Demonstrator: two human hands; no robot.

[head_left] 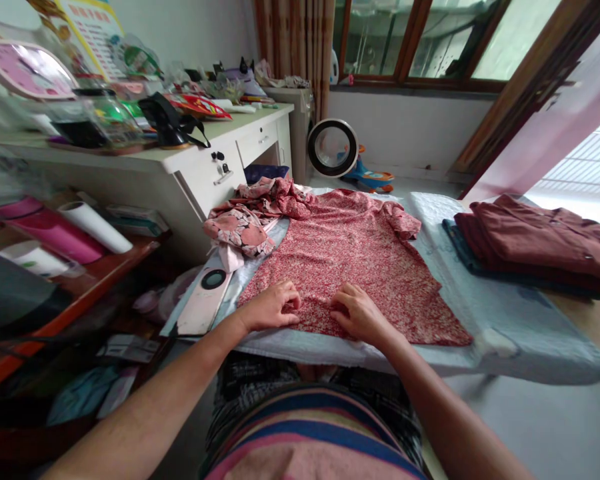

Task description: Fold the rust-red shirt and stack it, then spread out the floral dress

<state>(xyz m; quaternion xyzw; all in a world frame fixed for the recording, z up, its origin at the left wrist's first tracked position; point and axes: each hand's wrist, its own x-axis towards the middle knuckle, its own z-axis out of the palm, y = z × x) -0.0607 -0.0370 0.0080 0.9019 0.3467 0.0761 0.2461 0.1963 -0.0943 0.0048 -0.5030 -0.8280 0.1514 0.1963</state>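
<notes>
A red, finely patterned short-sleeved top (350, 247) lies spread out on a pale blue covered board (525, 333), its hem towards me. My left hand (275, 305) is at the near hem, left of the middle, with its fingers curled down onto the cloth. A short way to the right, my right hand (359, 313) has its fingers bent and closed on the same hem. Small creases run through the cloth between both hands. Bunched pink-and-black floral cloth (245, 227) lies against the top's far left side.
Folded maroon and dark blue clothes (545, 240) are stacked at the board's right. A flat pale panel with a dark round spot (205, 300) lies at the left end. Beyond stand a cluttered desk (180, 157) and a front-loading machine with its round door (333, 148) open.
</notes>
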